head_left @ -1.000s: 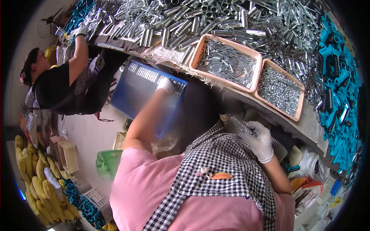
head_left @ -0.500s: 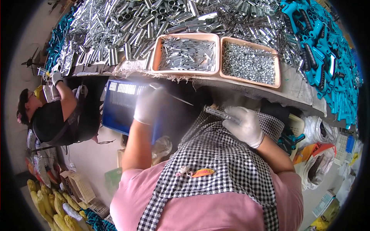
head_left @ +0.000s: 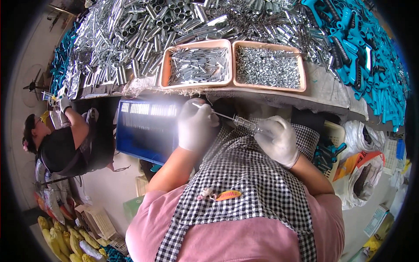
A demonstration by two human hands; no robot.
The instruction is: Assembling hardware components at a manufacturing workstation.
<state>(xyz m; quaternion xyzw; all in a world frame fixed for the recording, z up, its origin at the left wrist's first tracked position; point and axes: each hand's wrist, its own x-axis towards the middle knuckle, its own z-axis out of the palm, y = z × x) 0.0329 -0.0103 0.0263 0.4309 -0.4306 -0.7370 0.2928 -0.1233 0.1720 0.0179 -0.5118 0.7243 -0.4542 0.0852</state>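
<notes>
My left hand (head_left: 194,125), in a white glove, is closed round a thin metal rod (head_left: 222,115) that slants down to the right. The rod's far end meets the front of a shiny metal tube (head_left: 245,124), or seems to enter it; the exact fit is too small to tell. My right hand (head_left: 278,140), also gloved, grips the tube's rear part, which its fingers hide. Both hands are above my lap, over a checked apron (head_left: 244,170). Beside my left hand stands a blue tray (head_left: 131,146) with thin rods laid in rows.
On the bench edge stand an orange tray (head_left: 165,70) of metal pins and another orange tray (head_left: 302,74) of small metal pieces. Behind them lie heaped metal tubes (head_left: 144,32), dark springs (head_left: 248,22) and teal tool bodies (head_left: 349,48). A co-worker (head_left: 65,139) is at the left.
My left hand has moved right with the rod, bringing its end to the tube. The right hand stays nearly in place. The whole view has shifted slightly.
</notes>
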